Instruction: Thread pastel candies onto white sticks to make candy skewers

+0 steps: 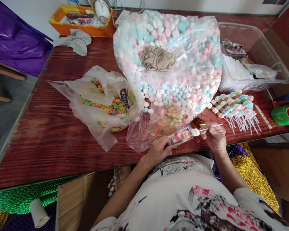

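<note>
Near the table's front edge, my right hand [216, 137] pinches the white stick of a candy skewer [195, 132]. The skewer's pink and white candies lie mostly inside a clear plastic sleeve [182, 136], and one white candy shows outside its opening. My left hand [159, 149] is closed on the sleeve's other end. Behind both hands spreads a large clear bag [202, 77] of pink, blue and white candies. A smaller bag of ring-shaped candies [110, 109] lies to its left. Right of my right hand, several candy skewers [233, 104] are piled with their sticks toward me.
A crumpled brown cloth [159, 58] rests on the large bag. At the back right stands a clear plastic tub [276, 61] with white sleeves and packets. A green tape roll [283, 115] sits at the right edge. An orange box [86, 30] and a grey cloth [78, 41] are back left.
</note>
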Demonstrator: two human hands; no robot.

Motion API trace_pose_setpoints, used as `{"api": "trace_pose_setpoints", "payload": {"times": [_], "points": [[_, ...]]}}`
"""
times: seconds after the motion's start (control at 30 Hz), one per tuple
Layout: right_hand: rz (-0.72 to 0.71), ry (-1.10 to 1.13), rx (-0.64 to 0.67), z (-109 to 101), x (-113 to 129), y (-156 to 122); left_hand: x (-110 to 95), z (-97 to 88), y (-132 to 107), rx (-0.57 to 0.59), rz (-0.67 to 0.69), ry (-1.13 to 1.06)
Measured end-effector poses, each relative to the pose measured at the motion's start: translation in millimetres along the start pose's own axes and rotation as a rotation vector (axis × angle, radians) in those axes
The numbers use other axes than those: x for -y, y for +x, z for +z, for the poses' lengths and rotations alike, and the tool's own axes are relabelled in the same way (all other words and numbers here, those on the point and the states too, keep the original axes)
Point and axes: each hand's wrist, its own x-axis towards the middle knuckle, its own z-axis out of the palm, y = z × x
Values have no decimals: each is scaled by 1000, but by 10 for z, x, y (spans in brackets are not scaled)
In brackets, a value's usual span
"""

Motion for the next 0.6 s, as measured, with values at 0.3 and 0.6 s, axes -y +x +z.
{"api": "trace_pose_setpoints", "payload": {"times": [0.3,0.6], "points": [[64,26,134,128,-31,50,-89,-75,33,-58,73,241],[-43,-20,269,281,168,130,-381,-188,287,182,-263,63]]}}
